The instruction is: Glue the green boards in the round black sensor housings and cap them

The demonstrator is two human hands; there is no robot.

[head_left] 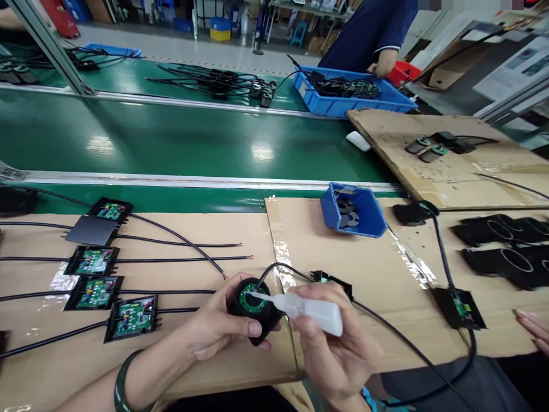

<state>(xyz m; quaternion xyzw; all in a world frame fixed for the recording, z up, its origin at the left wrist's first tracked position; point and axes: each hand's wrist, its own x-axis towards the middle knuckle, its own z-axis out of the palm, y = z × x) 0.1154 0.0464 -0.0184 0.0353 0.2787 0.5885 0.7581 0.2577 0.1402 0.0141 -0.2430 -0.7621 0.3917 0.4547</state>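
In my left hand point(218, 323), fingers wrapped round it, is a black housing point(266, 327) with a round green circuit board point(251, 300) in its open end. My right hand point(337, 343) grips a small white squeeze bottle point(319, 312), tilted so its thin nozzle reaches the board; whether the tip touches cannot be made out. A black cable point(285, 265) loops from the housing to an open black case point(332, 281) just behind the bottle. Left of my hands lie several black cases with green boards, the nearest being this circuit board case point(132, 317).
A blue bin point(373, 220) of flat grey pieces stands behind my hands. Beyond runs a green conveyor point(180, 140). Black housings point(506, 263) lie at right, near another person's hand point(534, 329). A co-worker's hand point(386, 62) is at a blue crate point(326, 106).
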